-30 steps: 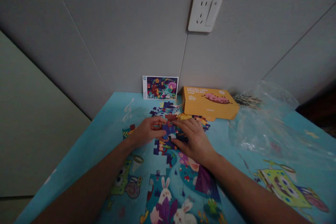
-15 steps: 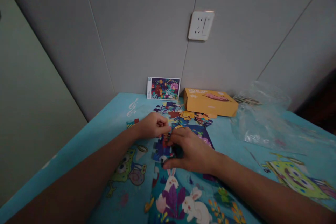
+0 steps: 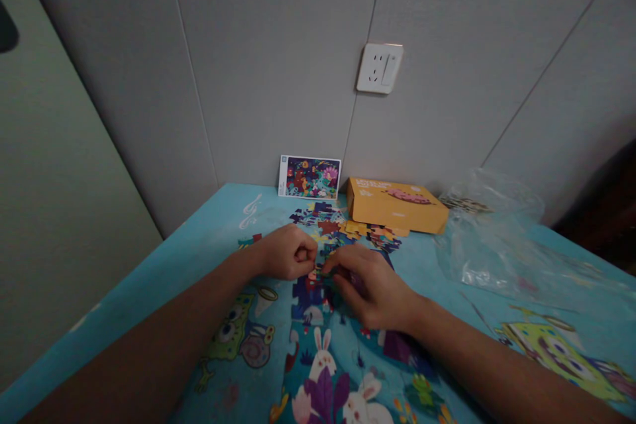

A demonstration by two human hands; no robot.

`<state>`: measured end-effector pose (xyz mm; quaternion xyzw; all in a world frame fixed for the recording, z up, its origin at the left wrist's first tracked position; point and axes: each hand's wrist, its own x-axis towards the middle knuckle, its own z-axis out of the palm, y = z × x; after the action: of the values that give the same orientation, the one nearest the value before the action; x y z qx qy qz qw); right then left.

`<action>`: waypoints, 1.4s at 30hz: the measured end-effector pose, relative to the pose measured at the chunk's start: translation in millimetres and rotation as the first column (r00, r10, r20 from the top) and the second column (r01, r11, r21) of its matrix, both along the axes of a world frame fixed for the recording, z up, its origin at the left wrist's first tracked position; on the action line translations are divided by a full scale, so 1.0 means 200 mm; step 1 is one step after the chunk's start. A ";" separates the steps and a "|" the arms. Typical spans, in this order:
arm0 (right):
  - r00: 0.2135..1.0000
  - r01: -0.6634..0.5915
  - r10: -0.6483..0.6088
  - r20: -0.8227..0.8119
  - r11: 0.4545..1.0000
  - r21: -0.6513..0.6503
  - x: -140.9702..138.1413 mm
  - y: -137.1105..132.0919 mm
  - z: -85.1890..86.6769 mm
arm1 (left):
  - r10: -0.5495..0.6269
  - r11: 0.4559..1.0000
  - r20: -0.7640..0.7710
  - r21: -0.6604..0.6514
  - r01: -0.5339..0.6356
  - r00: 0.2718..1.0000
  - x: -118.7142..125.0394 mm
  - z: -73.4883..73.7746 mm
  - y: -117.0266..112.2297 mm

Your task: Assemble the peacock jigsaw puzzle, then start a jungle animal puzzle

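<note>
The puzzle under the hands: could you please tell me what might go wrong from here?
The right hand is over the partly joined puzzle, so a sideways push might shift or loosen joined pieces.
The loose pieces lie just beyond both hands, near the yellow box; a long reach could scatter them.
The picture card seems only propped against the wall, so a bump might tip it.

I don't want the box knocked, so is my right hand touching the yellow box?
Apart. The head view shows loose puzzle pieces and bare blue tablecloth between the right hand and the yellow box.
</note>
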<state>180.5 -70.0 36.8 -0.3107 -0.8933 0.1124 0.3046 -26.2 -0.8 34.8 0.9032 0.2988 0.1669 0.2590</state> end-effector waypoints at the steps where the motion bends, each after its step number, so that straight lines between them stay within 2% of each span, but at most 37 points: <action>1: 1.000 -0.004 0.004 -0.022 1.000 0.012 0.00 0.00 0.00 | -0.001 1.000 -0.012 0.002 0.001 1.000 0.00 0.00 0.00; 10: 0.966 -0.195 0.201 0.163 0.979 -0.057 0.00 0.00 -0.03 | -0.064 0.998 -0.092 -0.016 0.063 0.994 0.01 0.02 -0.02; 17: 0.949 -0.251 0.261 0.175 0.965 -0.077 -0.01 0.02 -0.05 | -0.055 0.993 -0.143 -0.113 0.039 0.988 0.02 0.02 -0.04; 22: 0.952 -0.244 0.257 0.166 0.965 -0.096 -0.02 0.01 -0.05 | -0.087 0.995 -0.143 -0.067 0.078 0.986 0.02 0.03 -0.04; 30: 0.956 -0.218 0.227 0.188 0.974 -0.064 -0.02 0.00 -0.04 | -0.067 0.998 -0.157 0.001 0.068 0.985 0.02 0.03 -0.04; 35: 0.933 -0.313 0.325 0.153 0.945 -0.100 -0.02 0.01 -0.03 | -0.062 0.998 -0.159 -0.003 0.063 0.985 0.02 0.02 -0.04; 38: 0.936 -0.314 0.326 0.136 0.944 -0.101 -0.03 0.00 -0.03 | -0.054 0.998 -0.166 0.024 0.059 0.985 0.02 0.02 -0.04; 40: 0.939 -0.300 0.311 0.147 0.949 -0.097 -0.03 0.00 -0.04 | -0.008 0.997 -0.178 0.077 0.022 0.984 0.02 0.02 -0.03; 42: 0.937 -0.296 0.309 0.163 0.950 -0.101 -0.03 0.00 -0.04 | 0.096 0.985 -0.173 0.160 -0.068 0.980 0.03 0.02 -0.02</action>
<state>174.5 -69.7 28.6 -0.1897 -0.9491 0.1634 0.1912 -20.9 -3.8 38.4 0.9187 0.3443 0.1176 0.1536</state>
